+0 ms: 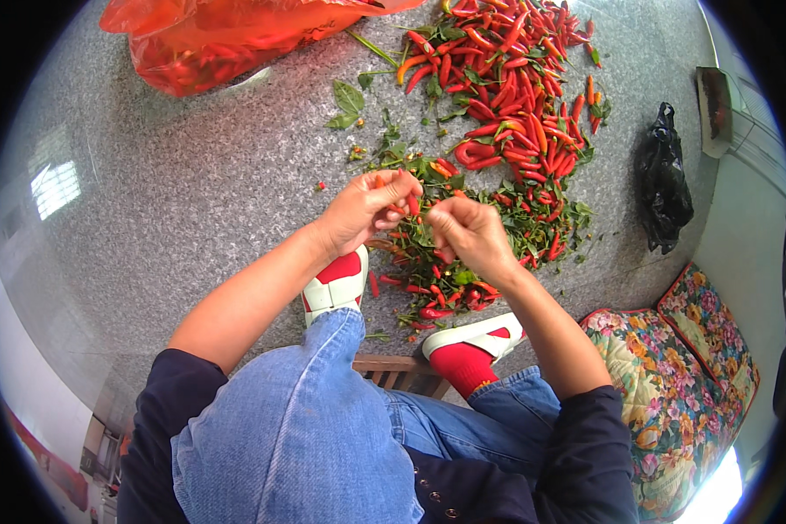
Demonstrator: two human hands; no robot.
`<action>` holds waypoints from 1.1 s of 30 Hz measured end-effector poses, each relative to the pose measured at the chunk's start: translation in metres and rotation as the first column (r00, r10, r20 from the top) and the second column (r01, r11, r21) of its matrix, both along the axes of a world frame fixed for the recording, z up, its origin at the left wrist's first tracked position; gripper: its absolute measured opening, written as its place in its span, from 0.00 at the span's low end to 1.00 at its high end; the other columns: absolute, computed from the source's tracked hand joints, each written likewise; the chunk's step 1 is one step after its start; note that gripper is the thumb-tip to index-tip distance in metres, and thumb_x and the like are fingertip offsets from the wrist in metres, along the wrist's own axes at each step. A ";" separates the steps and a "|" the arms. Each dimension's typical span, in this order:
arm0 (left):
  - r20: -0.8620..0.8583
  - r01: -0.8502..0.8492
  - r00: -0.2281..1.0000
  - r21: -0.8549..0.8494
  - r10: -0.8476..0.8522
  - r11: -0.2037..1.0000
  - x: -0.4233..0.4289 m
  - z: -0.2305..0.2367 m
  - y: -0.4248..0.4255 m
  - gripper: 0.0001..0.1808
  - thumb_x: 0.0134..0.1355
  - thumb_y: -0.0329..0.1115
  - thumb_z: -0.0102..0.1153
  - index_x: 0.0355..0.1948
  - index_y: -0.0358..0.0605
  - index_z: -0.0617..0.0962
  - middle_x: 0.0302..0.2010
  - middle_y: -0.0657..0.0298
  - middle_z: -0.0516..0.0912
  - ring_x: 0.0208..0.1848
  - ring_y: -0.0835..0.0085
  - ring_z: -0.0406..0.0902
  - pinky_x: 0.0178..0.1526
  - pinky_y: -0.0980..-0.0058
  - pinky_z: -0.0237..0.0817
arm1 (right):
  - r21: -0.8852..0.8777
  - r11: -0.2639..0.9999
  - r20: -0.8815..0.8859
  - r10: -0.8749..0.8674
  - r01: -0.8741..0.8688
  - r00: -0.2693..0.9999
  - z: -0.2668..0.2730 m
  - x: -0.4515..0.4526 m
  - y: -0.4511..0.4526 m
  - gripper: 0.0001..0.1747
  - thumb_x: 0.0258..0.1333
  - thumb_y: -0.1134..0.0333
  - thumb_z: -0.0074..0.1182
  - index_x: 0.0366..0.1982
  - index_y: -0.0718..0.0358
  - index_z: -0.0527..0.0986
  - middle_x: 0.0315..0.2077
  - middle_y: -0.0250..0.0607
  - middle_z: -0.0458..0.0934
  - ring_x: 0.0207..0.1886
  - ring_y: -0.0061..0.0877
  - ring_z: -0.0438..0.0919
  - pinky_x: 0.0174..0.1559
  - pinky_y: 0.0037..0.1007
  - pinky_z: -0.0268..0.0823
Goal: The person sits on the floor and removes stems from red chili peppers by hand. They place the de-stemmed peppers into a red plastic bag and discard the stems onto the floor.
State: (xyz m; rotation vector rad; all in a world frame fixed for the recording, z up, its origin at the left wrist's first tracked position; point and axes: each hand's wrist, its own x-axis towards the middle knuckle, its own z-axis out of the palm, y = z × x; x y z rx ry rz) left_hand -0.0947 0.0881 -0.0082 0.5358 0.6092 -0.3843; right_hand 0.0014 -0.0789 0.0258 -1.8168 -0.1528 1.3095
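Observation:
My left hand (367, 206) holds several small red and orange chili peppers (412, 204) between its thumb and fingers. Close by on the right, my right hand (468, 232) has its thumb and fingertips pinched together; whether anything small is between them cannot be told. Under both hands lies a heap of green stems and leaves mixed with red chilies (524, 223). Beyond it, a larger pile of red chili peppers (517, 111) spreads over the grey speckled floor.
A red plastic bag (216, 46) with chilies inside lies at the upper left. A black plastic bag (665, 180) is on the right, near a wall. A floral quilted cloth (674, 386) sits at the lower right. My white sandals (333, 291) flank the heap.

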 end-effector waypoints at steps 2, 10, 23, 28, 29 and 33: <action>0.004 -0.056 0.998 -0.122 0.057 0.991 0.000 -0.004 0.005 0.17 0.64 0.48 0.48 0.31 0.45 0.75 0.22 0.71 0.71 0.21 0.87 0.61 0.20 0.88 0.50 | -0.060 0.993 0.551 0.117 -0.100 0.826 -0.021 0.014 -0.014 0.10 0.53 0.63 0.57 0.28 0.63 0.77 0.16 0.35 0.75 0.15 0.18 0.70 0.20 0.23 0.63; -0.021 -0.039 0.999 -0.293 0.034 0.955 0.000 -0.004 0.008 0.19 0.66 0.47 0.41 0.23 0.46 0.69 0.26 0.63 0.72 0.22 0.81 0.67 0.19 0.87 0.55 | -0.304 0.944 0.777 0.323 -0.127 0.541 -0.043 0.022 -0.003 0.08 0.48 0.63 0.60 0.29 0.59 0.77 0.21 0.37 0.75 0.20 0.28 0.74 0.26 0.28 0.66; -0.039 -0.048 0.998 -0.048 0.046 0.998 0.005 -0.002 0.011 0.11 0.62 0.37 0.52 0.42 0.42 0.75 0.23 0.71 0.70 0.24 0.84 0.67 0.32 0.82 0.70 | -0.087 0.996 0.667 0.063 -0.007 0.743 -0.043 0.014 0.010 0.12 0.43 0.63 0.61 0.29 0.62 0.76 0.21 0.37 0.76 0.21 0.25 0.75 0.25 0.28 0.67; 0.048 0.055 0.996 0.352 -0.077 0.934 0.011 0.006 0.010 0.18 0.59 0.40 0.58 0.46 0.41 0.75 0.21 0.75 0.70 0.20 0.89 0.62 0.22 0.87 0.56 | 0.086 0.981 -0.148 -0.158 0.172 0.976 -0.003 0.011 0.018 0.08 0.58 0.66 0.53 0.35 0.63 0.77 0.26 0.30 0.79 0.16 0.10 0.66 0.20 0.14 0.58; 0.043 0.091 0.992 0.371 -0.115 0.924 0.014 0.009 0.010 0.17 0.59 0.40 0.58 0.44 0.41 0.76 0.20 0.75 0.70 0.19 0.89 0.62 0.21 0.88 0.55 | 0.092 0.984 -0.168 -0.135 0.152 0.976 -0.004 0.010 0.017 0.08 0.57 0.66 0.53 0.35 0.63 0.77 0.26 0.30 0.79 0.17 0.10 0.66 0.20 0.14 0.58; 0.033 0.121 0.988 0.453 -0.152 0.883 0.021 0.010 0.012 0.13 0.58 0.40 0.58 0.38 0.41 0.79 0.20 0.74 0.75 0.17 0.90 0.61 0.18 0.89 0.53 | 0.092 0.988 -0.275 -0.094 0.123 0.957 -0.003 0.011 0.015 0.10 0.57 0.67 0.53 0.38 0.64 0.78 0.26 0.28 0.79 0.22 0.08 0.67 0.24 0.13 0.58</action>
